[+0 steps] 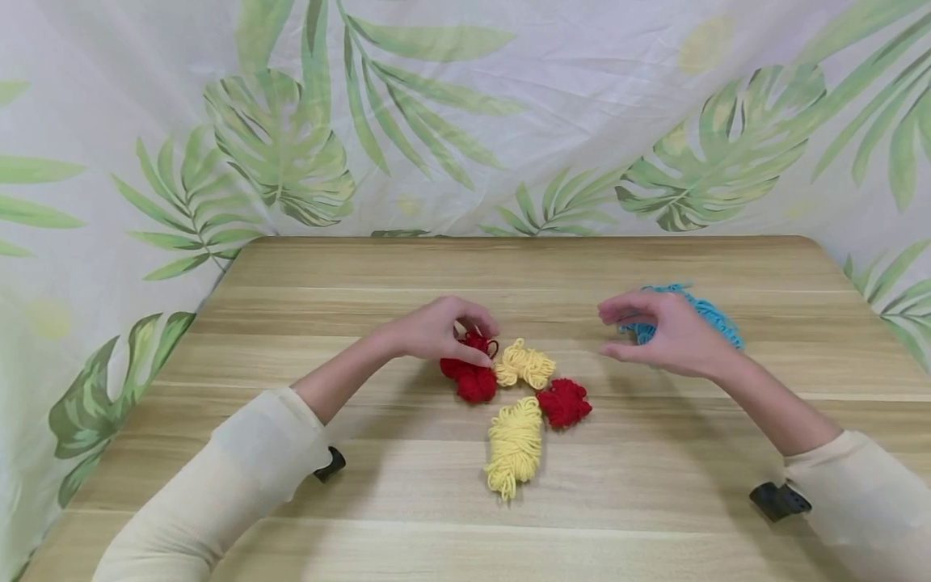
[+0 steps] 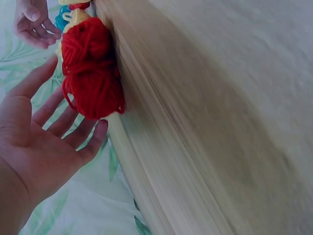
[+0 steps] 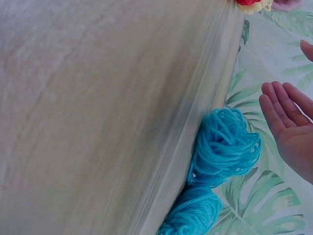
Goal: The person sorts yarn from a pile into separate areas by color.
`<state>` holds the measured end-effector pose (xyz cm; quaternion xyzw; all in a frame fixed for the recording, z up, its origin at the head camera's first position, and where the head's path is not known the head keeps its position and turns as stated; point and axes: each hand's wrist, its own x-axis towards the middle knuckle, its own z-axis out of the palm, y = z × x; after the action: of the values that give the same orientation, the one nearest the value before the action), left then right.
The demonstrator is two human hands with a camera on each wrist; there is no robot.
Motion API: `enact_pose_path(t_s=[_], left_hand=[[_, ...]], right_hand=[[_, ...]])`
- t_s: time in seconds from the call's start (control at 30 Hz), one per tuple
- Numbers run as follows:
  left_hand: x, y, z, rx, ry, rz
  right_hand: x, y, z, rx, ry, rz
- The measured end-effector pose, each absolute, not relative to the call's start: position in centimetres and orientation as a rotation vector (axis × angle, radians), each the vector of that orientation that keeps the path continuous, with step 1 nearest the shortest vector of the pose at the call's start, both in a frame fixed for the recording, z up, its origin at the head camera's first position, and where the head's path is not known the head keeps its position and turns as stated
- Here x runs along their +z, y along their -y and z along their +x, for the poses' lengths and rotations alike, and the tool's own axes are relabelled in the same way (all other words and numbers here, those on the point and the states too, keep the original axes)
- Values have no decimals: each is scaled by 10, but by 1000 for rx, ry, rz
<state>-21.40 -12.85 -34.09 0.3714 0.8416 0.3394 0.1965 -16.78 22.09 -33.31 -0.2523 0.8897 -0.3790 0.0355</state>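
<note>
My left hand hovers at a red yarn bundle, thumb and fingers spread. In the left wrist view the open palm of the left hand faces the red yarn, fingertips close to its side. Just right of that bundle lies a small yellow yarn bundle. Above the table, in front of blue yarn, my right hand is held with fingers apart from the thumb and nothing between them. Two blue yarn clumps show in the right wrist view, beside the right hand.
A second red bundle and a longer yellow skein lie nearer the front of the wooden table. A leaf-printed cloth hangs behind the table. Dark straps or devices sit at both wrists.
</note>
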Motion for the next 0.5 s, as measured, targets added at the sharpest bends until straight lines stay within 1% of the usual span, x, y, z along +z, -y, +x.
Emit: enact_pose_path(t_s=[0.5], left_hand=[[-339,151,-222,896,-2155,1073]], right_hand=[[-339,-216,-167,-1154,-2702,-812]])
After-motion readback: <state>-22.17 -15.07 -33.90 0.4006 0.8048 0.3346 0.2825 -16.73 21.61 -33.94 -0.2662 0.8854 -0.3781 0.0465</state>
